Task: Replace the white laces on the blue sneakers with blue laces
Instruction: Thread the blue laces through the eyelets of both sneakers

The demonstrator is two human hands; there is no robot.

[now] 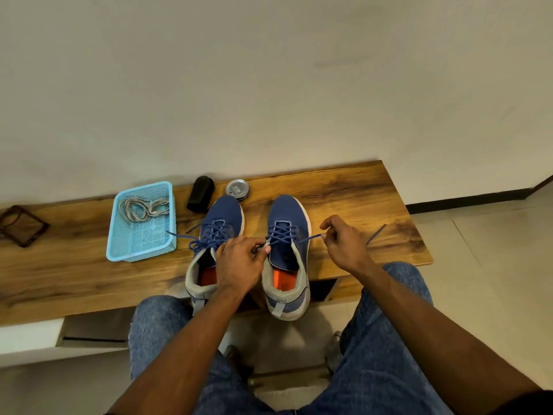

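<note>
Denim-clad knees fill the near edge, over pale floor tiles. Beyond them, wooden bench, dark grain streaks, set against a plain off-white wall with black skirting at right. Two blue sneakers stand side by side, toes to the wall: left sneaker and right sneaker, both threaded with blue lace.

Left hand: fingers pinched on the lace at the right sneaker's top eyelet. Right hand: fingers clamped on the lace's other end, drawn taut.

White laces lie coiled in a light-blue basket, left of the sneakers. Black brush and round tin sit behind the toes.
</note>
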